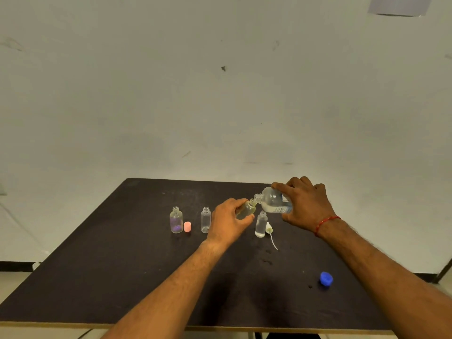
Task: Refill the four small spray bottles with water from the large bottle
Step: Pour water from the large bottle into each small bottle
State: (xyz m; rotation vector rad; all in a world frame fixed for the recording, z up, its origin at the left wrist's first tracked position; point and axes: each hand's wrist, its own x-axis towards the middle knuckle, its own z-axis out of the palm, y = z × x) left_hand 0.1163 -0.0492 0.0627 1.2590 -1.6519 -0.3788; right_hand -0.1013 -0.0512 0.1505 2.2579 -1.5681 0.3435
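Right hand (303,204) gripping tipped large bottle (275,200), left hand (228,222) gripping tilted small bottle (246,209), mouths touching

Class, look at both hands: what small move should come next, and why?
Probably tip the large bottle in the right hand slightly further. Its mouth meets the neck of the small bottle, which the left hand holds tilted toward it, so the pour looks lined up.

A dark desk (110,277) is seen through a single wide-angle camera worn on the head, aimed forward and slightly down from the near edge. The desk is framed close in the lower half; a pale wall (220,94) is faced beyond.
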